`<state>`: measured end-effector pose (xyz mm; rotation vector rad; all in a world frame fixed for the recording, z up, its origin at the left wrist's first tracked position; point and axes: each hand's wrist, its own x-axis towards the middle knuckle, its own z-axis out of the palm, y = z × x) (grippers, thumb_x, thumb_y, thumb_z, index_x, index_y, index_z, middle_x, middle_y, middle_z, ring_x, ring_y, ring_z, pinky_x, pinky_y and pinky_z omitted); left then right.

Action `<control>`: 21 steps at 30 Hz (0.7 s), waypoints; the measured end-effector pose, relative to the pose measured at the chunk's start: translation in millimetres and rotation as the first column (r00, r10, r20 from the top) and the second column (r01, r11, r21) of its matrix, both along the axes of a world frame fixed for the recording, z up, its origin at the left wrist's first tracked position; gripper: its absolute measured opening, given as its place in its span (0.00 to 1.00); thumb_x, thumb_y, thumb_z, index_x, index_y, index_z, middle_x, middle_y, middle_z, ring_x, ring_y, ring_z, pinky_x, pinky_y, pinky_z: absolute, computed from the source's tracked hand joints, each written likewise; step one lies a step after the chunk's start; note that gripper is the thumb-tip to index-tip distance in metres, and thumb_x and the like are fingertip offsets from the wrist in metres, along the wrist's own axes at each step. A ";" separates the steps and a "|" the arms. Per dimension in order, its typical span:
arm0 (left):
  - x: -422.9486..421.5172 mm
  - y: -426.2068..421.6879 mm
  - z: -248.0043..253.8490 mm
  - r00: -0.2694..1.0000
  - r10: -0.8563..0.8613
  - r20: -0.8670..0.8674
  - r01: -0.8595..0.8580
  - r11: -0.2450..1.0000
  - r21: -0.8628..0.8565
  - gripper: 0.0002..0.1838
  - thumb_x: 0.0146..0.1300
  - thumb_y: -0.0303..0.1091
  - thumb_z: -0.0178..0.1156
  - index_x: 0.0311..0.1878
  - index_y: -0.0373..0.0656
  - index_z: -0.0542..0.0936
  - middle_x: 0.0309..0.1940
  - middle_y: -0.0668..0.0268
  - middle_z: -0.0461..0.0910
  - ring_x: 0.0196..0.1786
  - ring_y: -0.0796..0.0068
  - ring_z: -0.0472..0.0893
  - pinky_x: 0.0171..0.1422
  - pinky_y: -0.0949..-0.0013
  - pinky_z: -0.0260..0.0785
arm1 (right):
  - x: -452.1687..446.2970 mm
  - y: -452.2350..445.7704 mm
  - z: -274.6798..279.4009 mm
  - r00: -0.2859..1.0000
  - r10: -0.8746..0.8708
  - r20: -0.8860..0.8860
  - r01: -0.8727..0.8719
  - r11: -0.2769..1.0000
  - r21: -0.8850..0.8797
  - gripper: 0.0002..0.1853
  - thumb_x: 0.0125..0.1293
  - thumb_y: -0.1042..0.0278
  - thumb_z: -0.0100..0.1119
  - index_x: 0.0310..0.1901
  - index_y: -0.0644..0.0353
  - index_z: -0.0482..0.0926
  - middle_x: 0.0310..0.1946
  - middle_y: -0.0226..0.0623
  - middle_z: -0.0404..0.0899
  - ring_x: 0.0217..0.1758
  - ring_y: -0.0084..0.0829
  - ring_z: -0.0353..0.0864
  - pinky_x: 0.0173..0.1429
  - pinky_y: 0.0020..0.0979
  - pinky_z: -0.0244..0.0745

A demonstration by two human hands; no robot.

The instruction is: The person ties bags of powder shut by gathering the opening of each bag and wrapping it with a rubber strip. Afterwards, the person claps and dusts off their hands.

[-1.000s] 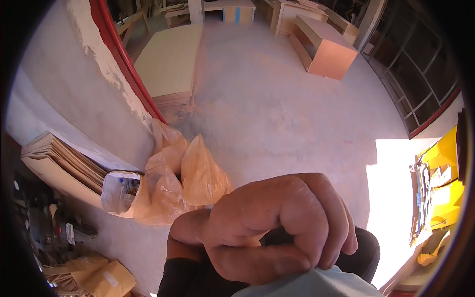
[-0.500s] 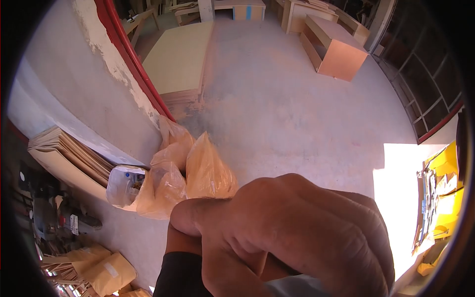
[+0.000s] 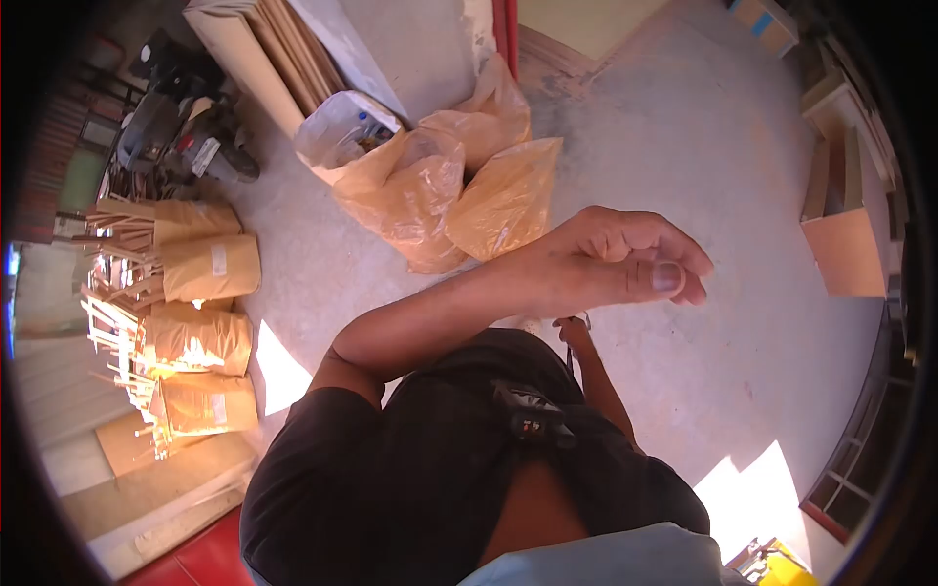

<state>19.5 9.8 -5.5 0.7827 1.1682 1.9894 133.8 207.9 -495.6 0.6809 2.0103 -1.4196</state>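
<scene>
My left hand [image 3: 640, 262] is raised in front of my chest, its arm coming in from the left. The fingers are loosely curved, their tips reach past the thumb, and nothing shows in them. Lower down and farther from the camera, my right hand [image 3: 575, 334] is small in view, its fingers closed near a thin, loop-like thing too small to identify. A small black device [image 3: 537, 415] lies against my black shirt [image 3: 371, 488]. Light blue cloth [image 3: 606, 559] crosses the bottom edge.
Orange plastic bags [image 3: 503, 200] stand by the wall beside an open white sack [image 3: 342, 132] and leaning boards [image 3: 278, 59]. At left are brown sacks [image 3: 210, 269] of wood strips and a motorcycle [image 3: 186, 137]. A wooden cabinet [image 3: 845, 230] stands at right.
The view has tilted down and turned left, bringing my torso and right hand into sight. My left hand has moved away from the camera and uncurled somewhat, no longer beside the light blue cloth.
</scene>
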 end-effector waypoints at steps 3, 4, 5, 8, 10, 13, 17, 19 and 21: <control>-9.8 -62.6 -144.6 0.941 0.307 -0.141 -0.337 0.813 -0.475 0.25 0.73 0.48 0.57 0.60 0.36 0.76 0.53 0.59 0.81 0.55 0.70 0.79 0.59 0.64 0.72 | -71.4 -54.7 84.5 0.990 -0.003 -0.141 -0.022 0.984 -0.175 0.25 0.70 0.46 0.53 0.36 0.66 0.82 0.13 0.27 0.67 0.16 0.22 0.66 0.25 0.29 0.59; -3.5 -91.1 -178.4 0.923 0.368 -0.111 -0.359 0.724 -0.589 0.27 0.72 0.51 0.57 0.61 0.36 0.76 0.52 0.59 0.81 0.55 0.70 0.79 0.59 0.64 0.72 | -92.6 -76.2 128.9 0.976 0.080 -0.203 -0.109 0.985 -0.134 0.25 0.72 0.47 0.52 0.36 0.65 0.82 0.13 0.26 0.66 0.16 0.21 0.64 0.25 0.29 0.58; 3.9 -119.0 -201.1 0.901 0.425 -0.082 -0.361 0.633 -0.685 0.29 0.71 0.53 0.57 0.61 0.36 0.76 0.52 0.59 0.81 0.54 0.70 0.79 0.58 0.64 0.72 | -109.5 -98.1 161.8 0.952 0.171 -0.252 -0.211 0.967 -0.142 0.25 0.72 0.46 0.51 0.37 0.65 0.81 0.14 0.28 0.67 0.17 0.22 0.67 0.26 0.30 0.61; 29.1 -194.7 -224.0 0.810 0.579 -0.095 -0.446 0.503 -0.740 0.31 0.70 0.57 0.57 0.60 0.35 0.77 0.51 0.59 0.81 0.54 0.68 0.79 0.58 0.63 0.73 | -136.1 -194.9 259.0 0.592 0.578 -0.561 -0.682 0.731 0.033 0.27 0.73 0.43 0.52 0.44 0.66 0.81 0.20 0.34 0.72 0.23 0.27 0.74 0.31 0.33 0.70; 43.9 -234.8 -225.2 0.622 0.735 0.271 -0.597 0.669 -0.442 0.27 0.72 0.53 0.55 0.58 0.35 0.78 0.50 0.58 0.82 0.54 0.67 0.80 0.58 0.62 0.74 | -138.2 -246.6 303.1 0.412 0.733 -0.542 -0.843 0.532 0.078 0.28 0.72 0.41 0.53 0.48 0.66 0.79 0.23 0.38 0.75 0.28 0.30 0.77 0.37 0.35 0.74; 40.4 -294.1 -216.4 0.557 0.799 0.226 -0.748 0.601 -0.281 0.24 0.74 0.49 0.53 0.55 0.36 0.79 0.49 0.57 0.83 0.52 0.66 0.82 0.58 0.62 0.75 | -139.9 -325.3 309.1 0.240 0.860 -0.450 -0.925 0.343 0.164 0.28 0.73 0.41 0.52 0.49 0.64 0.80 0.21 0.35 0.73 0.28 0.27 0.75 0.38 0.32 0.73; 46.0 -406.6 -224.6 0.485 0.851 0.202 -0.819 0.523 -0.235 0.18 0.76 0.42 0.49 0.50 0.36 0.80 0.48 0.57 0.84 0.50 0.66 0.84 0.59 0.61 0.75 | -142.8 -428.0 296.3 0.427 0.855 -0.295 -0.902 0.424 -0.078 0.25 0.75 0.44 0.50 0.46 0.63 0.81 0.20 0.31 0.72 0.27 0.24 0.74 0.37 0.29 0.71; 48.4 -457.8 -223.3 0.465 0.852 0.242 -0.839 0.511 -0.186 0.17 0.76 0.39 0.46 0.51 0.36 0.78 0.49 0.55 0.84 0.51 0.65 0.83 0.60 0.60 0.74 | -144.1 -479.3 289.0 0.598 0.641 -0.481 -0.796 0.545 -0.263 0.24 0.77 0.47 0.48 0.41 0.62 0.81 0.20 0.28 0.71 0.26 0.22 0.73 0.36 0.27 0.70; 47.3 -500.7 -213.7 0.269 0.914 0.304 -0.925 0.333 -0.182 0.15 0.77 0.38 0.45 0.52 0.36 0.74 0.50 0.54 0.83 0.51 0.65 0.83 0.60 0.59 0.74 | -150.2 -526.9 296.5 0.596 0.631 -0.496 -0.795 0.552 -0.254 0.21 0.78 0.52 0.47 0.37 0.63 0.80 0.20 0.27 0.72 0.26 0.21 0.72 0.37 0.26 0.69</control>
